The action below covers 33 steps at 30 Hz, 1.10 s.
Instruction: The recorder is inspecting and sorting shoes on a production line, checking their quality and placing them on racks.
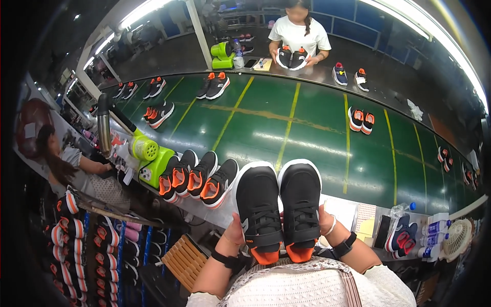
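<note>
2 black sneakers (279, 204) | left hand (235, 233), right hand (327, 222) | each grip clasping 1 | conveyor belt (307, 117) beyond

1. A yellow slip of paper (366, 227) lies on the worktop (353, 207), just right of the pair of black shoes (280, 204).
2. A pale dotted card (365, 211) sits just above that slip.
3. A dark flat phone-like screen (382, 231) lies right of the slip.
4. Small labelled bottles (433, 238) lie further right.
</note>
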{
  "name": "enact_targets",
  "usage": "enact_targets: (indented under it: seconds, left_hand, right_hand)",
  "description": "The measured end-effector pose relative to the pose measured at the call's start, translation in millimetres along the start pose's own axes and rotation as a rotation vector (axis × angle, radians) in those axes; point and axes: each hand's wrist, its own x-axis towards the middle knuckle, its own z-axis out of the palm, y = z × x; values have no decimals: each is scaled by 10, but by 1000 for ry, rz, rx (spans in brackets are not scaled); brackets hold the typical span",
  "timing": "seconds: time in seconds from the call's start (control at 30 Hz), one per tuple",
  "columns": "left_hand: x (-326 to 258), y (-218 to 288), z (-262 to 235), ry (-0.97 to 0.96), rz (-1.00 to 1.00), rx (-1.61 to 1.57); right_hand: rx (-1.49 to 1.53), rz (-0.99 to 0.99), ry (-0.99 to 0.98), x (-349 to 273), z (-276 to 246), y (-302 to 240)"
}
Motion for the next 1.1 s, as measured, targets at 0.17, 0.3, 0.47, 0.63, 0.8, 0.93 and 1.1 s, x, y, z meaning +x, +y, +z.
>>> enact_targets:
  seconds: [0.17, 0.3, 0.47, 0.63, 0.8, 0.93, 1.1]
  left_hand:
    - [-39, 120, 265, 58, 81, 167]
    - [-98, 153, 263, 70, 95, 212]
    - [-144, 162, 172, 32, 130, 212]
    - [-143, 369, 313, 184, 81, 263]
    - [-98, 602, 413, 183, 48, 191]
    - [-70, 696, 485, 211, 35, 382]
    - [-71, 743, 522, 299, 41, 676]
  right_hand:
    - [80, -9, -3, -25, -59, 12]
    - [37, -16, 17, -39, 73, -62]
    - [-78, -25, 46, -76, 173, -163]
    - [-288, -29, 236, -92, 324, -383]
    - [-229, 23, 301, -102, 223, -528]
    - [-606, 21, 368, -71, 299, -685]
    - [-819, 53, 509, 9, 449, -709]
